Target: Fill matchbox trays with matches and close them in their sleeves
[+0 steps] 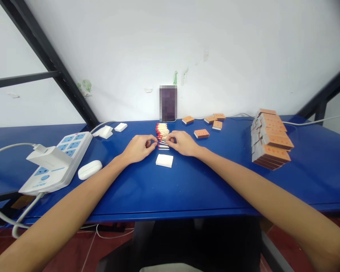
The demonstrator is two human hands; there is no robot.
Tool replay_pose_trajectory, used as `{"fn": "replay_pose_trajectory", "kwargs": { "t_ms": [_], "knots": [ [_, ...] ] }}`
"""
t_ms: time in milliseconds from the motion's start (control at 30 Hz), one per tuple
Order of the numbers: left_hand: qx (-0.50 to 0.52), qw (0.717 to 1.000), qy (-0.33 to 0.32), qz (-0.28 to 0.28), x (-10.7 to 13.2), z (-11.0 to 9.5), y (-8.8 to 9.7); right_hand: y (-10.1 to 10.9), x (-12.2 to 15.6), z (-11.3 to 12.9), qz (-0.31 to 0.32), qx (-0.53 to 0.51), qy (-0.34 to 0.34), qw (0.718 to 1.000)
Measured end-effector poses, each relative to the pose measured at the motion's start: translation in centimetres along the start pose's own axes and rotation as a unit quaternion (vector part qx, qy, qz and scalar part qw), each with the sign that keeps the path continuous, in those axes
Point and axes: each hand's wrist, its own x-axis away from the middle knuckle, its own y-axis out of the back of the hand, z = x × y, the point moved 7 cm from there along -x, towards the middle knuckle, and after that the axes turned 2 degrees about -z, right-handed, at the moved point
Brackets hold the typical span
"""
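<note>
A heap of red-tipped wooden matches (162, 130) lies on the blue table, with a few single matches spread at its near end. My left hand (140, 148) is at the red-headed side, thumb and fingers curled closely against the near matches. Opposite it, my right hand (183, 142) has its fingers bent against the bare wooden ends. A few matches lie between my two sets of fingertips; the exact grip is partly hidden. Just nearer to me than the matches rests a small white matchbox tray (164, 160), apart from both hands.
Orange matchboxes (201, 133) lie scattered at the back right, beside a tall stack of matchboxes (270, 139). White trays (120, 127), a power strip (79, 145) with a charger, and a white oval case (90, 170) are on the left. A blurred dark device (168, 104) leans on the wall.
</note>
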Motion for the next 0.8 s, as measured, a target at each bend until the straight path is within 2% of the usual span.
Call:
{"fn": "replay_pose_trajectory", "kwargs": {
  "t_ms": [800],
  "knots": [
    [-0.006,0.999,-0.029,0.032,0.02,-0.2,-0.3,0.36,0.47,0.69,-0.003,-0.013,0.033,0.999]
  ]
}}
